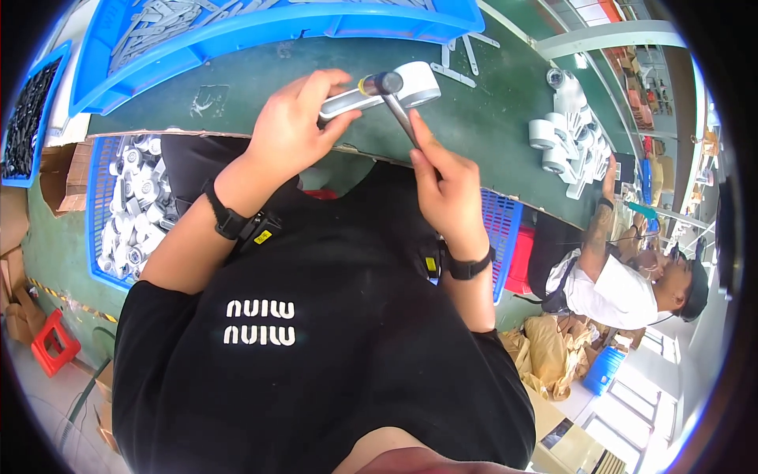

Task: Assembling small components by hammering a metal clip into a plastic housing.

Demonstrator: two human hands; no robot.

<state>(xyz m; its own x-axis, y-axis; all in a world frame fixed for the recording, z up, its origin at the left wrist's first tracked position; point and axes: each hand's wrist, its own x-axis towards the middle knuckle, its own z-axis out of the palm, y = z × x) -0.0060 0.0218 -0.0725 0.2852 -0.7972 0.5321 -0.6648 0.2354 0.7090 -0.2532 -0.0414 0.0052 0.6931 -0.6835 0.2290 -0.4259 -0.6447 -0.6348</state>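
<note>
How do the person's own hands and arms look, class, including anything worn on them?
The left hand and right hand are ungloved. A black wristband circles each wrist, left and right; beside each sits a small dark device with a yellow label, left and right. Both sleeves, left and right, are black and short.

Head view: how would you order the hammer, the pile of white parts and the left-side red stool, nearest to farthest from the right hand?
1. Hammer: in the right hand.
2. White parts: piled at right.
3. Red stool: lower left.
</note>
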